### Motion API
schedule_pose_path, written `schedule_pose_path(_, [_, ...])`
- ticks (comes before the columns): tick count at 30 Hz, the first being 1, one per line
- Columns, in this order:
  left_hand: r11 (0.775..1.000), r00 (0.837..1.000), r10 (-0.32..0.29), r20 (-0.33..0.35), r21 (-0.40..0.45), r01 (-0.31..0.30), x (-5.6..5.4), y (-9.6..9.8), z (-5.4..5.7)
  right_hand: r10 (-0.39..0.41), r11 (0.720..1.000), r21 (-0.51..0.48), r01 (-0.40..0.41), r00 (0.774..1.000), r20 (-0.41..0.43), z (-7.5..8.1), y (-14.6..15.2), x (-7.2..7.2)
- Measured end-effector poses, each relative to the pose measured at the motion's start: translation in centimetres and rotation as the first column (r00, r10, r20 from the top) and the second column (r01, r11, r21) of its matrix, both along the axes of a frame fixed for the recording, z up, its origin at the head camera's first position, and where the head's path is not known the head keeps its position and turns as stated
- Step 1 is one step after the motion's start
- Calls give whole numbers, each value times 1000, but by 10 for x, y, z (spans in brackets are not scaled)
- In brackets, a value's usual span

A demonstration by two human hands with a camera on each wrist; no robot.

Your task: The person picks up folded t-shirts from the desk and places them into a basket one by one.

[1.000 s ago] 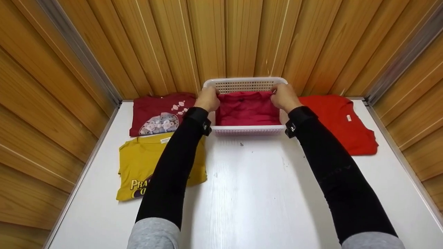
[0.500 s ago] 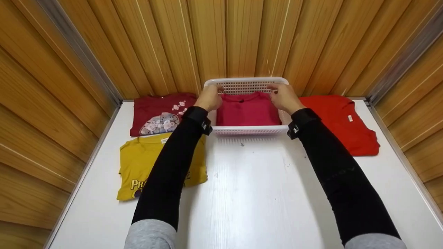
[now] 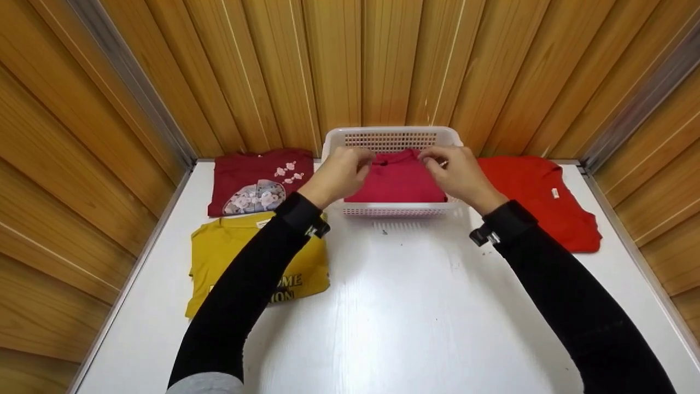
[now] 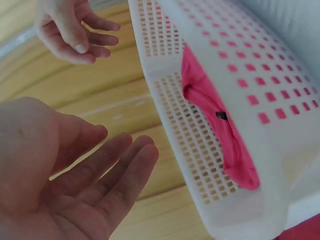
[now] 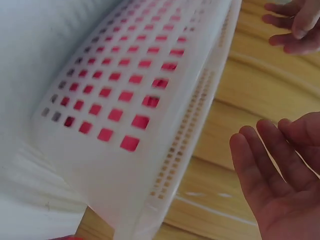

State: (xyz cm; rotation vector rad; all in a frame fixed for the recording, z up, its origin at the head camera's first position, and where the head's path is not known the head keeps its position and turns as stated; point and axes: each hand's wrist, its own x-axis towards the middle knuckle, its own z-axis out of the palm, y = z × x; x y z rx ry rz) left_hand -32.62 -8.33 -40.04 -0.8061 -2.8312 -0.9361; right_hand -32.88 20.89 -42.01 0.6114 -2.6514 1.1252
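Observation:
A white plastic basket [image 3: 394, 209] with latticed sides stands against the back wall. Inside it lies a folded pink-red T-shirt [image 3: 402, 180], its collar with a small dark tag [image 4: 221, 115] toward the rear. Over the basket's left part is my left hand [image 3: 345, 171]; in the left wrist view its fingers are loosely bent and hold nothing, apart from the basket rim. My right hand [image 3: 458, 172] hovers over the right part, likewise with relaxed fingers and nothing in them. Both palms face inward above the shirt.
On the left of the white table [image 3: 394, 306] lie a folded maroon shirt [image 3: 240, 169] with a floral print and a folded yellow shirt [image 3: 219, 246]. A folded red shirt [image 3: 541, 202] lies right of the basket. Wood-look panels [image 3: 383, 65] rise behind.
Both hands have let go of the pink-red shirt, which now lies smooth in the basket. They have risen and drawn back toward me, with the elbows spreading outward.

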Motion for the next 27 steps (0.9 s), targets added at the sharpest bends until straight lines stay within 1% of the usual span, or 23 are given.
schedule_pose_path(4, [997, 996, -72, -53, 31, 73, 31, -5, -7, 76, 997, -14, -77, 995, -57, -4, 4, 32])
schedule_pose_path(6, [995, 994, -90, -63, 46, 93, 47, -10, -12, 103, 995, -11, -104, 992, -76, -10, 7, 46])
schedule_pose_path(8, [994, 994, -97, -57, 50, 99, 60, -16, -19, 116, 993, -6, -117, 989, -89, -18, 11, 57])
schedule_pose_path(10, [994, 995, -100, -31, 44, 101, 72, -23, -26, 122, 992, -1, -123, 988, -90, -27, 15, 65])
schedule_pose_path(12, [995, 995, -97, -1, 25, 97, 82, -31, -36, 118, 993, 16, -117, 990, -80, -38, 20, 72])
schedule_pose_path(14, [996, 996, -89, 16, -8, 89, 89, -40, -45, 99, 994, 48, -96, 994, -52, -47, 27, 76])
schedule_pose_path(16, [996, 997, -75, 18, -49, 75, 95, -49, -55, 62, 994, 96, -61, 998, -8, -53, 38, 79])
schedule_pose_path(19, [995, 999, -41, 18, -88, 42, 100, -59, -67, -25, 980, 198, 6, 996, 90, -53, 65, 77])
schedule_pose_path(21, [995, 999, -35, 35, -88, 38, 101, -60, -74, -91, 958, 285, 37, 980, 179, -50, 89, 67])
schedule_pose_path(22, [996, 998, -38, 52, -82, 42, 101, -58, -78, -127, 945, 324, 49, 966, 225, -50, 103, 59])
schedule_pose_path(24, [995, 994, -62, 86, -69, 68, 102, -49, -84, -204, 914, 399, 72, 932, 300, -52, 129, 41])
schedule_pose_path(26, [992, 988, -100, 114, -61, 107, 103, -37, -88, -278, 882, 462, 94, 895, 348, -57, 153, 24])
schedule_pose_path(27, [990, 985, -118, 125, -61, 126, 104, -30, -89, -308, 868, 485, 108, 882, 356, -61, 164, 17])
